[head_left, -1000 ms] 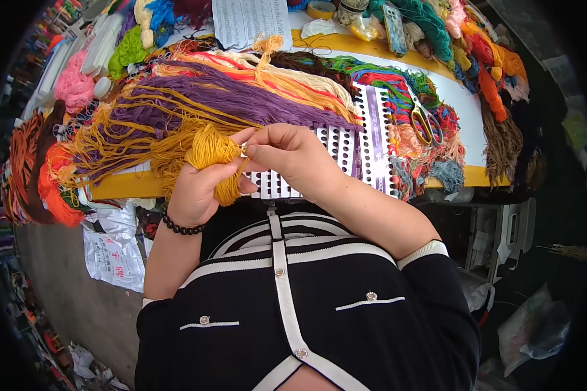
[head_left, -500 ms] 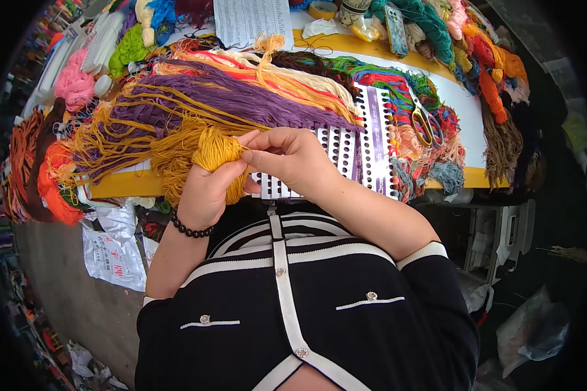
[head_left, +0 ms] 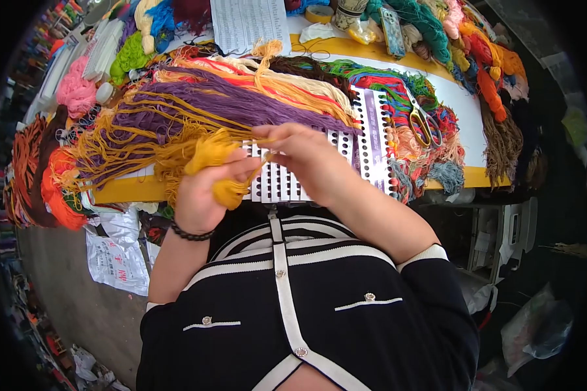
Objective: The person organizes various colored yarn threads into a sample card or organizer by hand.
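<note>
My left hand (head_left: 205,192) is closed around a skein of mustard-yellow thread (head_left: 210,151), part of it bulging below the fingers. My right hand (head_left: 310,159) is beside it, thumb and fingers pinched on a few yellow strands drawn out from the skein; motion blurs the fingertips. Under and behind the hands lie white punched thread cards (head_left: 340,144). Long purple thread (head_left: 202,98) is spread across the table, its end at a card with a purple strip (head_left: 374,124).
Gold-handled scissors (head_left: 421,124) lie on multicoloured threads at the right. A printed sheet (head_left: 249,26), a tape roll (head_left: 319,13) and a phone (head_left: 392,32) are at the back. Pink (head_left: 77,90) and orange-red yarn (head_left: 60,189) sit at the left.
My right hand has moved slightly right, away from my left, with strands between them. The skein in my left hand has loosened and changed shape, with a loop now hanging lower.
</note>
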Tool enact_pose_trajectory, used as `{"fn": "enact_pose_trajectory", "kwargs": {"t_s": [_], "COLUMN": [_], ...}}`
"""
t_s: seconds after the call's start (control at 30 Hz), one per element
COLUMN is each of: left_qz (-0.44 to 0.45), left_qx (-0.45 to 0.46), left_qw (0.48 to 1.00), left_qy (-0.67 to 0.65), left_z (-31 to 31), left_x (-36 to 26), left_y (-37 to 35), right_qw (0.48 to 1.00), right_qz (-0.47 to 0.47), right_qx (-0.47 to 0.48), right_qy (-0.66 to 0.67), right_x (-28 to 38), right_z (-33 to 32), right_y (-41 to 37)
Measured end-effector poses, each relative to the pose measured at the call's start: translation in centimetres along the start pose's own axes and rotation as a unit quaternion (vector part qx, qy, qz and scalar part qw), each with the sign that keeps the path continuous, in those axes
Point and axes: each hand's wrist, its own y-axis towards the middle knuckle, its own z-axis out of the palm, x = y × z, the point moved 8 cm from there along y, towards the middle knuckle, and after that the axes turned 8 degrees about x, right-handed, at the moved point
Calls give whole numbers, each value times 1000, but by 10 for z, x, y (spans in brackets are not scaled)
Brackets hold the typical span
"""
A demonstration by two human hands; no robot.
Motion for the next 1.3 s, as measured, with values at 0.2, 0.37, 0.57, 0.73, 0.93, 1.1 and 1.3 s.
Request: {"fn": "enact_pose_trajectory", "kwargs": {"t_s": [0.2,0.37,0.57,0.73,0.93,1.1,1.3], "left_qz": [187,243,-61,-275,-211,-160,-166], "left_qx": [-142,-339,-110,-62,-108,-104,-127], "left_qw": [945,903,989,959,969,967,940], "left_qy": [-229,-101,-73,-7,63,170,269], "left_z": [-151,-263,-91,-17,-5,-11,-10], "left_x": [-101,-182,-64,51,71,81,78], "left_y": [-52,-120,15,64,79,96,98], "right_qw": [964,618,764,791,819,872,786], "right_qz": [-196,-253,-38,118,182,204,162], "right_qx": [78,-525,-244,-50,-61,-67,-34], "right_qy": [165,-527,-596,-599,-541,-439,-596], "right_x": [170,294,154,27,-5,-2,8], "right_z": [-52,-167,-92,-76,-109,-109,-91], "right_y": [-84,-206,-65,7,23,23,25]}}
